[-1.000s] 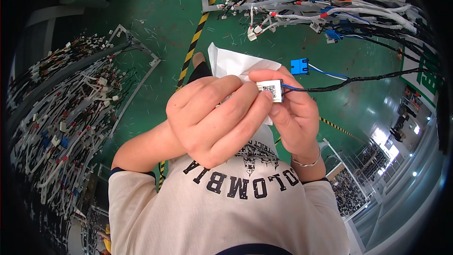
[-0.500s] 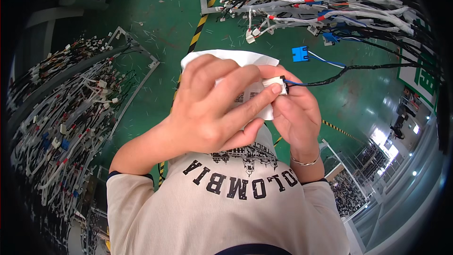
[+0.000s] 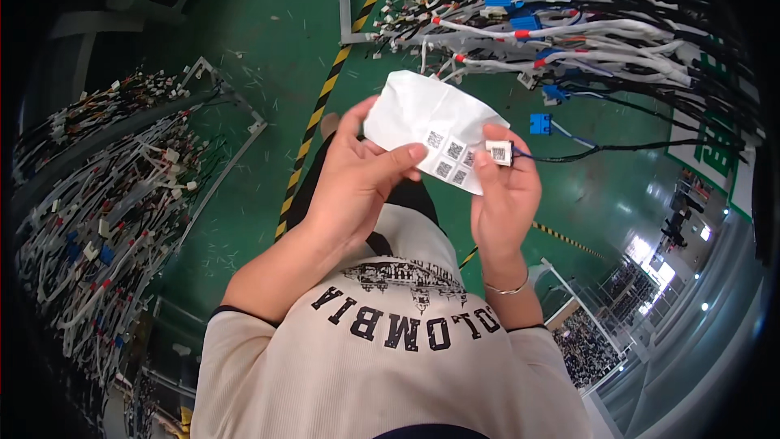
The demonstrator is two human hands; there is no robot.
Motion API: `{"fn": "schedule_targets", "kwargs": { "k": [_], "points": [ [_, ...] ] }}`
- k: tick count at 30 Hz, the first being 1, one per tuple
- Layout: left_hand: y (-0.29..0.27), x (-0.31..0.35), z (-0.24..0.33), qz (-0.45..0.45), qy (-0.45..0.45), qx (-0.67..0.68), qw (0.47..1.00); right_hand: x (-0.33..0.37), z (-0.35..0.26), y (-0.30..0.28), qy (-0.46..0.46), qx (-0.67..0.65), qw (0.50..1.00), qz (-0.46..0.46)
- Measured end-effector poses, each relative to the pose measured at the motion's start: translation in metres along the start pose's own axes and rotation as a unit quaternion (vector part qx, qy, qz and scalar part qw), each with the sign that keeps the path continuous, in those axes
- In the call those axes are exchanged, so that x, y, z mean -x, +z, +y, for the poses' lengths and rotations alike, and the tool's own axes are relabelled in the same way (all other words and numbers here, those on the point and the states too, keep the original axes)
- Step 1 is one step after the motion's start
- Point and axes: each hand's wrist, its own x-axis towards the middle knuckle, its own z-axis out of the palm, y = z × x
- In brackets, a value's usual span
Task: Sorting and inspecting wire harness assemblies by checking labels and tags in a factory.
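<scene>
My left hand (image 3: 348, 183) pinches a white sheet (image 3: 410, 106), thumb over its front and fingers behind its left edge. My right hand (image 3: 508, 199) grips a small white connector (image 3: 499, 153) between thumb and fingers, just beside the sheet's right edge; a square code label faces up on it. More code labels sit on the sheet's lower part, between my hands. From the connector, a black-wrapped cable (image 3: 626, 148) runs off to the right, and a blue connector (image 3: 539, 123) branches from it above my right hand. Farther out, wire bundles hang at the upper right (image 3: 601, 32) and left (image 3: 106, 228), over a green floor (image 3: 284, 41) with yellow-and-black striped tape (image 3: 315, 126).
</scene>
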Motion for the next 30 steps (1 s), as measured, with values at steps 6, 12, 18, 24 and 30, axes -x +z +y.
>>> {"fn": "schedule_targets", "kwargs": {
  "k": [6,12,18,24,30],
  "points": [
    [-0.010,-0.009,0.001,0.074,0.161,-0.095,0.980,0.008,0.015,0.011,0.120,-0.188,0.975,-0.007],
    [-0.025,-0.010,0.017,0.050,0.103,-0.150,0.982,-0.002,0.027,0.017,0.261,-0.277,0.922,-0.069],
    [-0.020,0.016,0.018,0.168,0.526,-0.594,0.585,-0.003,0.016,0.039,0.162,-0.189,0.968,-0.042],
    [-0.011,0.024,0.020,0.083,0.431,-0.583,0.683,-0.001,0.015,0.041,0.112,-0.154,0.979,-0.076],
    [-0.016,0.023,0.026,0.034,0.369,-0.553,0.746,0.001,0.008,0.036,0.081,-0.039,0.992,-0.084]
  ]
}}
